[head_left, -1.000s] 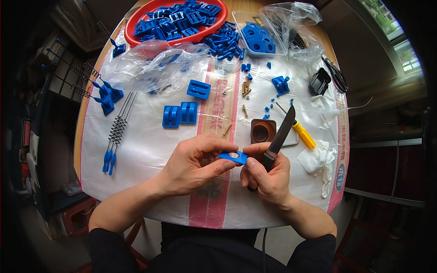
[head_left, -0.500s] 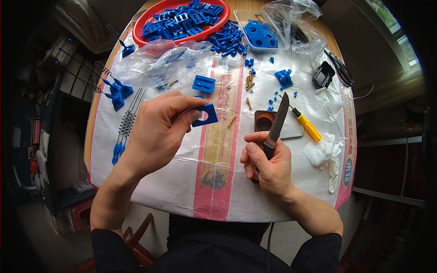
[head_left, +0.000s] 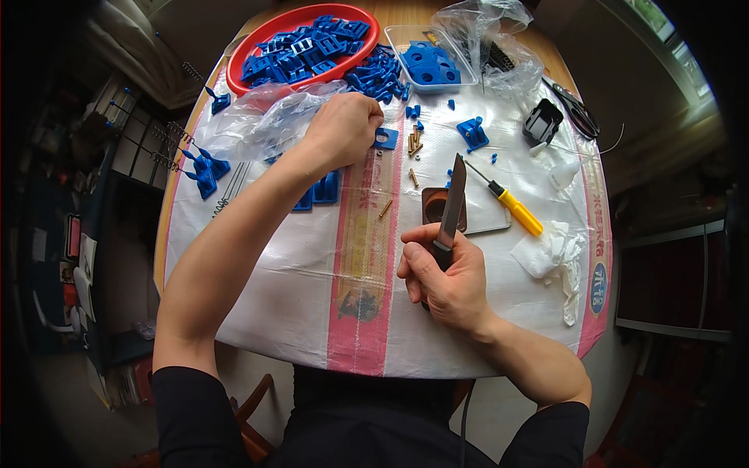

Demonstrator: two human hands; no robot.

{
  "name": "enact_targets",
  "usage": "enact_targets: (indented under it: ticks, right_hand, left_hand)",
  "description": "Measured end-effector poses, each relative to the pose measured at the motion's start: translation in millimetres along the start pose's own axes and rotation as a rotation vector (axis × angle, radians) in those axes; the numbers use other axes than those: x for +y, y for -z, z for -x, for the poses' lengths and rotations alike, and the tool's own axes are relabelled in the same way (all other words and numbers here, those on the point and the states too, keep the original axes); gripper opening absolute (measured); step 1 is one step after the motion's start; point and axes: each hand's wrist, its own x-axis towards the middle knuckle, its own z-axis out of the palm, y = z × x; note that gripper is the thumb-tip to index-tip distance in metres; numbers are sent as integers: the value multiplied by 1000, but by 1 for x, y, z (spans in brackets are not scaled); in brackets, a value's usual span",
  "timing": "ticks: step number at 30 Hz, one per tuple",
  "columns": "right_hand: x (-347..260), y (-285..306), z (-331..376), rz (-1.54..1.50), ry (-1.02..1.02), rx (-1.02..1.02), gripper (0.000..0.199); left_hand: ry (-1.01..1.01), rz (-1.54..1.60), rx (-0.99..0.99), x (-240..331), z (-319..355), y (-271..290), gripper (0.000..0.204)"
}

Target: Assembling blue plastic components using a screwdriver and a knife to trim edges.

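On the desk [head_left: 312, 312], my left hand [head_left: 343, 129] pinches a blue bracket [head_left: 385, 140]; my right hand [head_left: 445, 277] clamps a knife [head_left: 451, 204].

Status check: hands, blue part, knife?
Left hand stretched out, setting small blue part on the table. Right hand grips knife, blade up. Brass pins and screwdriver lie close by.

The table [head_left: 499, 327] is lit evenly by daylight from a window [head_left: 663, 23] at upper right; edges are darkened and bent by fisheye distortion.
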Motion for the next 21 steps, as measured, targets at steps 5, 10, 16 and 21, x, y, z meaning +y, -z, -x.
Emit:
enact_targets:
  ticks: [5,10,16,21]
  right_hand:
    - [2,3,1,-10,-12,29,16]
    - [2,1,0,-64,-18,37,15]
    - [2,-2,0,-47,-25,23,15]
    - [3,0,0,-34,-7,22,15]
  left_hand:
    - [-235,102,175,19,48,42,20]
    - [-46,-6,30,1,108,82,32]
    - [-49,-39,-59,-28,133,62,55]
    - [31,22,-152,-41,132,60,50]
